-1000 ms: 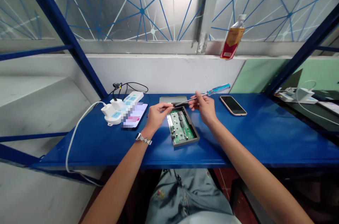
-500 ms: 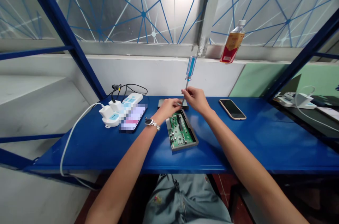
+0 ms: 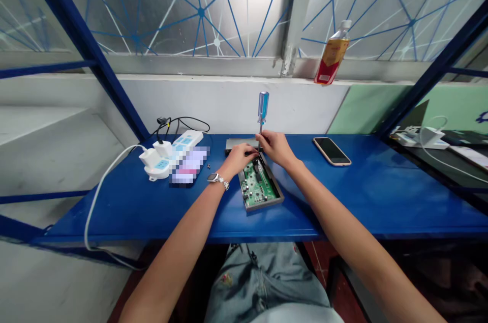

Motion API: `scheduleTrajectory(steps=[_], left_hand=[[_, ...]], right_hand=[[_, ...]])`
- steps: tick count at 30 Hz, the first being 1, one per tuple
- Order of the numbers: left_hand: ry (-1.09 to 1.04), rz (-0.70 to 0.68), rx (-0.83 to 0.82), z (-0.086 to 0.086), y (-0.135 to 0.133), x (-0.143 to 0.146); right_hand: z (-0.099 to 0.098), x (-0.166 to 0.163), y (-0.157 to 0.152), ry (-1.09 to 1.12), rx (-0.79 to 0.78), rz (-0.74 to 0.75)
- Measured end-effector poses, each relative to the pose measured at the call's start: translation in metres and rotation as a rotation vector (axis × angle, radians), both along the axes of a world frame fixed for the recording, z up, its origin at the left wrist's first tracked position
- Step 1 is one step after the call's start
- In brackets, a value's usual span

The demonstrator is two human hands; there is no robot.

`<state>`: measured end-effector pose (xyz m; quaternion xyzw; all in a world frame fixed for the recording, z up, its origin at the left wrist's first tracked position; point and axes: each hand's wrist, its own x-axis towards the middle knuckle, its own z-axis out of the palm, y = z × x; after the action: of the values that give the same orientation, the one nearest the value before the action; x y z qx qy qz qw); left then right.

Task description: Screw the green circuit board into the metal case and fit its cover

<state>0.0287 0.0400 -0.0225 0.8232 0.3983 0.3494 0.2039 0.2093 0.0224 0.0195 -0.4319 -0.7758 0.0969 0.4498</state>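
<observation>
A screwdriver (image 3: pixel 263 105) with a clear blue handle stands nearly upright, and the fingers of my right hand (image 3: pixel 279 148) close around its shaft. Its tip meets the far end of an opened metal case, where my fingers hide the contact point. Inside that case lies a green circuit board (image 3: pixel 260 184). My left hand (image 3: pixel 239 159), with a watch on the wrist, reaches over the case's far left corner. Its fingertips are pinched together close to the screwdriver tip; what they hold, if anything, is hidden. Behind the hands lies a flat grey metal piece (image 3: pixel 233 144), partly covered.
On the left are a white power strip (image 3: pixel 186 141) with plugs and cables, and a phone (image 3: pixel 190 165) with a blurred screen. Tiny dark bits (image 3: pixel 208 166) lie beside it. Another phone (image 3: pixel 332 151) rests on the right. A drink bottle (image 3: pixel 332 56) stands on the ledge.
The screwdriver has tipped from a rightward lean to nearly upright, its handle now lower and further left. My right hand has shifted slightly left. The whole view has moved a little.
</observation>
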Motion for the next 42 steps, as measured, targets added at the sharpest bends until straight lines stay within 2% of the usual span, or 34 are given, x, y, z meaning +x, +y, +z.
scheduleTrajectory(steps=[16,28,31,34,37,42], left_hand=[[0.006,0.037,0.002,-0.004,0.001,0.001],[-0.262,0.097,-0.045,-0.004,-0.002,0.017],[-0.283,0.075,-0.067,-0.003,-0.001,0.016],[-0.269,0.056,-0.066,-0.004,0.000,0.014],[-0.263,0.018,-0.072,-0.005,0.001,0.013],[-0.271,0.010,-0.075,-0.005,0.000,0.016]], right_hand=[[-0.007,0.000,0.007,-0.009,-0.003,-0.020],[-0.011,-0.004,0.011,0.126,-0.038,-0.095],[-0.011,-0.001,0.011,0.086,-0.034,-0.063],[-0.012,0.004,0.011,0.073,-0.040,0.042],[-0.011,0.007,0.012,0.119,-0.120,0.144],[-0.012,0.006,0.013,0.193,-0.172,0.111]])
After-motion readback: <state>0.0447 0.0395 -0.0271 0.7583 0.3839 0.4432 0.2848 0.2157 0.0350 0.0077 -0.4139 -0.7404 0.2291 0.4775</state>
